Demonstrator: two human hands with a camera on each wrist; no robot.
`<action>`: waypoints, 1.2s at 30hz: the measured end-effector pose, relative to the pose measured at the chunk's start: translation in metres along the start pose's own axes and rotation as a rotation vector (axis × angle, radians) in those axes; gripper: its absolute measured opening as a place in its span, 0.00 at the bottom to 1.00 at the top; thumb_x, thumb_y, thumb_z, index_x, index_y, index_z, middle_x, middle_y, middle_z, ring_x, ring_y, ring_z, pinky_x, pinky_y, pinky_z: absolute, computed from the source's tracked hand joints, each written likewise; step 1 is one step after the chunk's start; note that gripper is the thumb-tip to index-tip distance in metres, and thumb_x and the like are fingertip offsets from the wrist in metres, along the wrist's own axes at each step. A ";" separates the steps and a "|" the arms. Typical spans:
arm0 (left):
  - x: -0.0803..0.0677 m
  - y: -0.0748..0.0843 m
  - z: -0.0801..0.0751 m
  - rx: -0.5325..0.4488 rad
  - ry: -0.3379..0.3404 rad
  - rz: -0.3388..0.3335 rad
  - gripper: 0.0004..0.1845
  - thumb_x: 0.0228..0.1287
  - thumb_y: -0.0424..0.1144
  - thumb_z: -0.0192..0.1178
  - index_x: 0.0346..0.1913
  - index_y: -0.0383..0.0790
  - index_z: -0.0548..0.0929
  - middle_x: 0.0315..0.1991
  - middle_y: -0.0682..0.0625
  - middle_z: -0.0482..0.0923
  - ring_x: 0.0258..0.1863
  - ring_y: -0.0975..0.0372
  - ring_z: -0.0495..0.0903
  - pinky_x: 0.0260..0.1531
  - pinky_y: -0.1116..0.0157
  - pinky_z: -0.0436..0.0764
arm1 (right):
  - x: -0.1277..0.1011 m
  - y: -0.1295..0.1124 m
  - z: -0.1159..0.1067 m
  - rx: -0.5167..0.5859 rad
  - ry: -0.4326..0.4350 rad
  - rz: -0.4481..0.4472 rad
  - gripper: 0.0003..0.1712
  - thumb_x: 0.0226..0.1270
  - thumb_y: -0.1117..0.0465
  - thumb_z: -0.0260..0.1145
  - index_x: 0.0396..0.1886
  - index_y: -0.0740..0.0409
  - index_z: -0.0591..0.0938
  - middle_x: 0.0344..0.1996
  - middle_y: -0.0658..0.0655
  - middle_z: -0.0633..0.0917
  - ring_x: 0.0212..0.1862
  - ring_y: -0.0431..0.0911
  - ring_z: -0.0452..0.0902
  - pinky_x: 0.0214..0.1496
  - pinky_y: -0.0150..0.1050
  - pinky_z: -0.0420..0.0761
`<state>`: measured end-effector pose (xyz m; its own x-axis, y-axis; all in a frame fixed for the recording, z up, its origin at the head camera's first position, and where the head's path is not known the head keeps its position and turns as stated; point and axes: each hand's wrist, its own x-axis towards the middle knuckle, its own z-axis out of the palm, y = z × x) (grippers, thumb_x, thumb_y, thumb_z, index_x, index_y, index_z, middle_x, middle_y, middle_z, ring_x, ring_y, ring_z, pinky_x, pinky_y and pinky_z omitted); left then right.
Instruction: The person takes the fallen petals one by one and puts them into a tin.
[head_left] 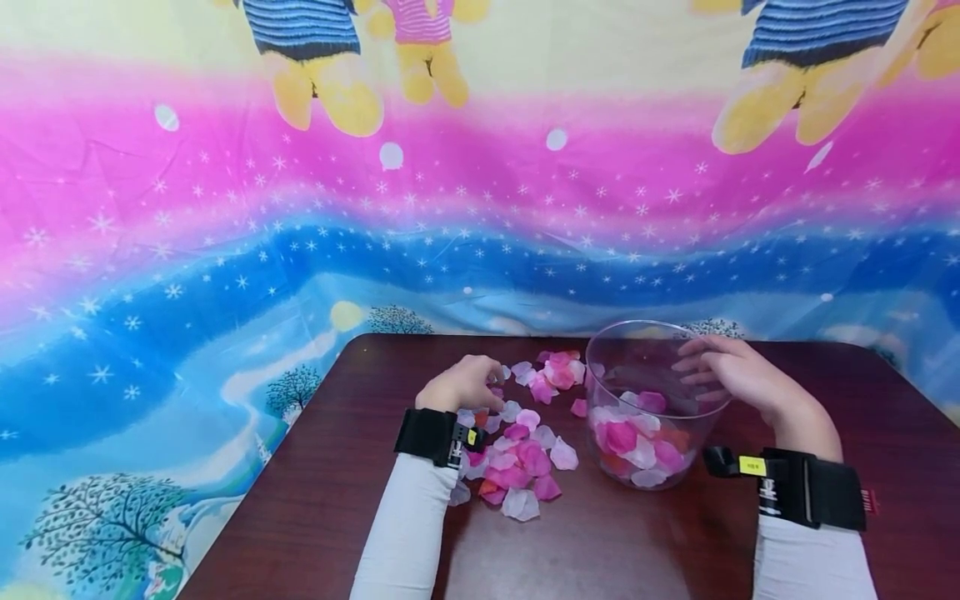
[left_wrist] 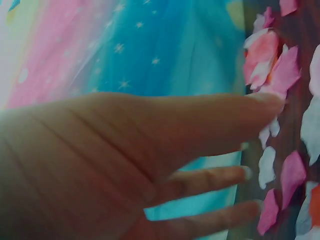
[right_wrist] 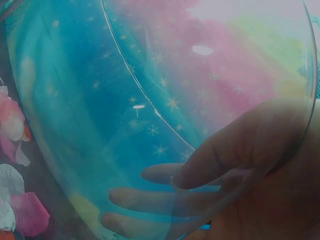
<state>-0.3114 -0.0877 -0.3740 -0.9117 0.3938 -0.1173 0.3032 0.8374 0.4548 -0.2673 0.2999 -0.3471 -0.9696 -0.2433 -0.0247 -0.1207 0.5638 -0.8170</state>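
Note:
A clear plastic bowl (head_left: 604, 385) stands on a dark wooden table (head_left: 337, 475) and holds several pink, white and orange petals (head_left: 637, 442). My right hand (head_left: 693, 371) grips the bowl's right wall at the rim. In the right wrist view the fingers of my right hand (right_wrist: 160, 185) show through the bowl's wall (right_wrist: 150, 90), thumb on the near side. To the bowl's left lies a loose pile of petals (head_left: 521, 462). My left hand (head_left: 491, 375) rests at the pile's far left edge. In the left wrist view my left hand (left_wrist: 260, 137) has its fingers stretched out, and the thumb tip touches the petals (left_wrist: 280, 70).
A bright cloth backdrop (head_left: 225, 250) with stars and cartoon figures hangs behind the table and drapes past its left side. Black camera bands sit on both wrists (head_left: 431, 435). Some petals (right_wrist: 20, 215) lie on the table beside the bowl.

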 end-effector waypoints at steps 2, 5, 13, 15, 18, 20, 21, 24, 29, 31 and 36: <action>0.000 0.004 0.004 0.010 -0.041 -0.011 0.25 0.60 0.39 0.75 0.59 0.38 0.83 0.56 0.43 0.82 0.49 0.56 0.79 0.49 0.55 0.82 | 0.000 0.000 0.000 0.004 0.000 0.001 0.26 0.82 0.64 0.37 0.70 0.73 0.64 0.63 0.77 0.75 0.61 0.69 0.77 0.52 0.53 0.85; 0.000 0.012 0.010 0.028 -0.080 -0.026 0.25 0.57 0.41 0.77 0.57 0.39 0.84 0.54 0.45 0.81 0.44 0.57 0.77 0.45 0.56 0.81 | 0.000 0.000 0.000 0.007 -0.002 0.003 0.26 0.82 0.64 0.37 0.71 0.73 0.64 0.63 0.77 0.75 0.61 0.69 0.77 0.52 0.53 0.85; 0.004 0.026 0.025 0.079 -0.102 -0.054 0.30 0.48 0.46 0.82 0.54 0.40 0.84 0.45 0.50 0.79 0.41 0.59 0.77 0.38 0.58 0.81 | 0.002 -0.001 -0.001 0.013 -0.011 0.007 0.26 0.82 0.64 0.37 0.71 0.73 0.63 0.64 0.77 0.75 0.62 0.69 0.76 0.52 0.53 0.85; 0.006 0.027 0.028 0.086 -0.100 -0.060 0.28 0.47 0.44 0.83 0.52 0.41 0.84 0.42 0.51 0.79 0.40 0.59 0.76 0.37 0.59 0.81 | 0.002 -0.001 -0.002 0.016 -0.012 0.006 0.26 0.82 0.64 0.37 0.71 0.74 0.63 0.64 0.77 0.75 0.62 0.69 0.76 0.52 0.54 0.85; 0.010 0.028 0.033 0.087 -0.088 -0.063 0.23 0.49 0.40 0.81 0.49 0.42 0.84 0.41 0.52 0.79 0.38 0.60 0.76 0.36 0.60 0.80 | 0.003 0.000 -0.002 0.025 -0.013 0.008 0.26 0.82 0.64 0.38 0.71 0.73 0.64 0.64 0.77 0.75 0.62 0.69 0.76 0.52 0.53 0.85; 0.012 0.028 0.035 0.084 -0.074 -0.050 0.20 0.51 0.37 0.80 0.46 0.42 0.85 0.41 0.51 0.79 0.38 0.60 0.75 0.35 0.62 0.79 | 0.003 0.000 -0.002 0.031 -0.013 0.009 0.26 0.82 0.64 0.38 0.70 0.73 0.64 0.63 0.77 0.75 0.61 0.69 0.77 0.52 0.53 0.85; 0.014 0.027 0.035 0.082 -0.067 -0.041 0.18 0.52 0.36 0.80 0.45 0.42 0.86 0.41 0.51 0.79 0.38 0.60 0.75 0.34 0.63 0.78 | 0.003 0.000 -0.002 0.033 -0.012 0.009 0.25 0.82 0.64 0.38 0.70 0.73 0.64 0.63 0.77 0.75 0.61 0.69 0.77 0.52 0.53 0.86; 0.017 0.025 0.037 0.076 -0.052 -0.017 0.11 0.54 0.31 0.77 0.39 0.41 0.87 0.38 0.50 0.79 0.35 0.61 0.74 0.29 0.66 0.76 | 0.003 0.001 -0.002 0.034 -0.013 0.008 0.25 0.82 0.64 0.38 0.70 0.74 0.64 0.63 0.77 0.75 0.61 0.69 0.77 0.51 0.53 0.86; 0.022 0.020 0.039 0.108 -0.037 0.020 0.06 0.57 0.28 0.72 0.31 0.42 0.89 0.31 0.52 0.78 0.33 0.61 0.74 0.22 0.69 0.76 | 0.002 0.001 -0.002 0.022 -0.012 0.003 0.26 0.82 0.63 0.36 0.70 0.74 0.64 0.63 0.77 0.75 0.61 0.69 0.77 0.52 0.54 0.85; 0.022 0.019 0.038 0.116 -0.023 0.036 0.06 0.58 0.28 0.72 0.30 0.42 0.89 0.32 0.52 0.78 0.35 0.61 0.74 0.22 0.69 0.76 | 0.002 0.001 -0.002 0.021 -0.012 0.002 0.26 0.82 0.63 0.37 0.71 0.74 0.64 0.63 0.77 0.75 0.61 0.69 0.77 0.52 0.54 0.85; 0.019 0.017 0.028 0.098 0.027 0.089 0.06 0.60 0.26 0.70 0.32 0.42 0.91 0.38 0.51 0.81 0.37 0.60 0.76 0.27 0.68 0.78 | 0.002 0.000 -0.002 0.023 -0.012 0.001 0.26 0.82 0.64 0.38 0.71 0.74 0.64 0.63 0.77 0.75 0.61 0.69 0.77 0.53 0.54 0.85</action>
<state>-0.3157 -0.0547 -0.3933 -0.8868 0.4589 -0.0555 0.4077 0.8332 0.3736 -0.2697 0.3005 -0.3461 -0.9671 -0.2523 -0.0323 -0.1146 0.5458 -0.8300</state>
